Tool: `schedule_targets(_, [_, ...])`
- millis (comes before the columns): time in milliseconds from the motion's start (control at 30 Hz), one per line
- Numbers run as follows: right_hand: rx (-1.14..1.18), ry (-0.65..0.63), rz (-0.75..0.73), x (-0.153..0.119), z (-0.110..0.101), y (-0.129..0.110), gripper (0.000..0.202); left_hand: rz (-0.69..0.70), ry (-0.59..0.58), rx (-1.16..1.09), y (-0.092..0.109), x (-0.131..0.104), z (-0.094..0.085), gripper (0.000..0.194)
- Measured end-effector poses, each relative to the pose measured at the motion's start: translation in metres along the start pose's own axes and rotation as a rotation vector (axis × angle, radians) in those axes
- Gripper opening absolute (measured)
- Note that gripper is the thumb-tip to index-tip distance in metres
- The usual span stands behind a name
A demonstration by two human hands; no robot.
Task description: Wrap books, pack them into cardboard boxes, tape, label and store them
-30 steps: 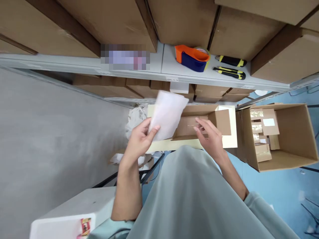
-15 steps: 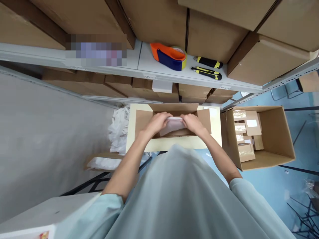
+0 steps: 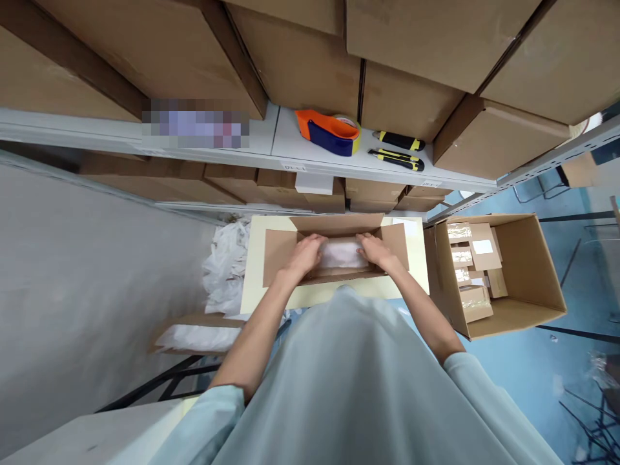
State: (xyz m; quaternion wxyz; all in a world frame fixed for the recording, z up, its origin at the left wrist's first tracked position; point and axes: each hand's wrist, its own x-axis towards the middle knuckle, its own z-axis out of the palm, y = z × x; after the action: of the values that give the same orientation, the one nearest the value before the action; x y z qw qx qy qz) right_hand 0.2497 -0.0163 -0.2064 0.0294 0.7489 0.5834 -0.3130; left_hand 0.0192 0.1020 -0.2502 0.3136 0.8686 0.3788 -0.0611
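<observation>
Packet, white, sits inside an open box, between the two hands. Largest of all is the shelf across the top of the view, stacked with brown cartons; more cartons show on the level beneath. Below it stands a cream table, and just right of that a big carton, open, with small cartons piled along its left side. On the table rests the box, flaps spread outward at both ends. Left of the table lies a heap of white plastic.

Both hands reach into the box, well apart. The left hand has its fingertips at the packet's left end, the right hand at its right end; the packet's middle shows bare between them (whether the fingers clamp it or merely rest there, I cannot tell).

Smaller things lie on the shelf: an orange and blue tape dispenser, then two black and yellow cutters, side by side.
</observation>
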Motion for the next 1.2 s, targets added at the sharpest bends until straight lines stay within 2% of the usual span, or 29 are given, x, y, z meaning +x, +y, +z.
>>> schedule_targets(67, [0.068,0.130,-0.011,-0.026,-0.002,0.017,0.051,0.034,0.180,-0.063,-0.008,-0.028,-0.010,0.051])
schedule_targets(167, [0.280,0.535,0.039,-0.073,0.003,0.050,0.045,-0.006,0.536,-0.151,-0.021,-0.077,-0.018,0.047])
schedule_targets(200, [0.320,0.647,0.106,-0.087,0.007,0.060,0.049,-0.068,0.613,-0.161,-0.026,-0.092,-0.017,0.053])
schedule_targets(267, [0.407,0.733,0.258,-0.109,0.018,0.074,0.068,-0.210,0.671,-0.187,-0.032,-0.115,-0.010,0.074])
schedule_targets(333, [0.532,0.660,0.375,-0.121,0.028,0.078,0.086,-0.324,0.630,-0.230,-0.035,-0.127,0.001,0.092])
schedule_targets(433, [0.651,0.496,0.437,-0.128,0.036,0.068,0.091,-0.399,0.569,-0.257,-0.029,-0.134,0.018,0.103])
schedule_targets(533, [0.605,0.443,0.395,-0.130,0.037,0.047,0.078,-0.398,0.606,-0.243,-0.015,-0.138,0.027,0.106])
schedule_targets(633, [0.531,0.390,0.291,-0.127,0.040,0.025,0.055,-0.285,0.581,-0.258,0.000,-0.141,0.032,0.089])
schedule_targets(700, [0.472,0.327,0.194,-0.123,0.044,0.012,0.045,-0.146,0.485,-0.271,0.007,-0.141,0.035,0.072])
schedule_targets(800, [0.332,0.185,0.051,-0.113,0.047,-0.001,0.047,0.023,0.267,-0.203,0.013,-0.132,0.036,0.060])
schedule_targets(867, [0.213,0.074,0.024,-0.103,0.044,-0.005,0.052,0.044,0.122,-0.081,0.015,-0.118,0.032,0.064])
schedule_targets(933, [0.106,-0.015,0.064,-0.089,0.039,-0.006,0.047,0.001,-0.005,0.051,0.017,-0.099,0.024,0.070])
schedule_targets(1000, [0.040,-0.046,0.103,-0.071,0.034,-0.004,0.041,-0.047,-0.096,0.139,0.019,-0.079,0.017,0.072])
schedule_targets(1067, [0.001,-0.003,0.116,-0.051,0.032,-0.003,0.040,-0.063,-0.087,0.182,0.022,-0.061,0.012,0.074])
schedule_targets(1100, [-0.011,0.038,0.115,-0.042,0.033,-0.002,0.041,-0.052,-0.032,0.194,0.024,-0.054,0.010,0.076])
schedule_targets(1200, [-0.033,0.162,0.127,-0.024,0.043,-0.003,0.050,0.039,0.230,0.214,0.028,-0.041,0.006,0.087])
